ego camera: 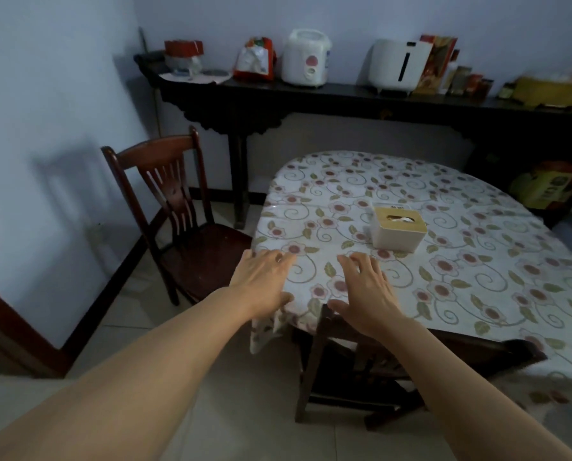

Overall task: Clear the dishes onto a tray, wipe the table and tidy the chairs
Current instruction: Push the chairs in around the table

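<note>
Tablecloth [427, 261] at frame centre lies under the flat, released left hand [264, 281] and right hand [366, 291], apparently smoothing its edge.

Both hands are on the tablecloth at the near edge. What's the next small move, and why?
Probably smooth the tablecloth outward: the left hand and right hand lie flat at its bunched near corner. The near chair looks tucked in; the side chair stands pulled out, likely next.
</note>
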The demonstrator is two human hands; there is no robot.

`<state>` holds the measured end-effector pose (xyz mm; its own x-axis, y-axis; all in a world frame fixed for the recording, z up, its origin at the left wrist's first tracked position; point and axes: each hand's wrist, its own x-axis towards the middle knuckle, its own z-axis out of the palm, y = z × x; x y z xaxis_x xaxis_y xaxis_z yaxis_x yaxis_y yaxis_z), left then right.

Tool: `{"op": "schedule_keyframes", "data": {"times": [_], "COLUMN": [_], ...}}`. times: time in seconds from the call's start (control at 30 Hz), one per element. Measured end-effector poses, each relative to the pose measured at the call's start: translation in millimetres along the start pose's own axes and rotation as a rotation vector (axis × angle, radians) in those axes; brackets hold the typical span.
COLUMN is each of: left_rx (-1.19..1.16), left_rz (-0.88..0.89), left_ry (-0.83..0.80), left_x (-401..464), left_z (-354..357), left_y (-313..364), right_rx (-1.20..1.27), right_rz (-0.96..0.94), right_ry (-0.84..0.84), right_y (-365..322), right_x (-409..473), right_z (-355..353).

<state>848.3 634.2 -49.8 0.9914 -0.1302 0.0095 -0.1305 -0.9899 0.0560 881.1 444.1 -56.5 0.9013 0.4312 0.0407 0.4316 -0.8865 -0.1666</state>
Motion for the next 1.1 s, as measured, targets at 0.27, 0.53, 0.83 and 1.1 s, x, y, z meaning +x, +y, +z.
{"op": "schedule_keyframes", "data": {"times": [0.27,0.53,0.83,1.1], "left_rx": [-0.009,-0.004,0.026,-0.006], "left_rz": [-0.048,-0.097,-0.174,-0.121], "left_ry": [0.014,0.042,0.016,0.026], "left_x": [-31.5,-2.9,63.8,123.0], "left_z": [-33.2,-30.7,-32.7,-28.6], "left_y": [-144.3,-273.9,-415.0,-537.9], "right_rx": [0.014,0.021,0.040,0.049], "right_rz": [0.026,-0.025,-0.110,-0.097], "right_ry": [0.045,0.014,-0.004,-0.012], "right_y": [-139.4,-228.8,-305.7,-378.4], "right_x": [55.1,159.3,314.0,418.1], "right_z": [4.3,31.0,60.5,88.5]}}
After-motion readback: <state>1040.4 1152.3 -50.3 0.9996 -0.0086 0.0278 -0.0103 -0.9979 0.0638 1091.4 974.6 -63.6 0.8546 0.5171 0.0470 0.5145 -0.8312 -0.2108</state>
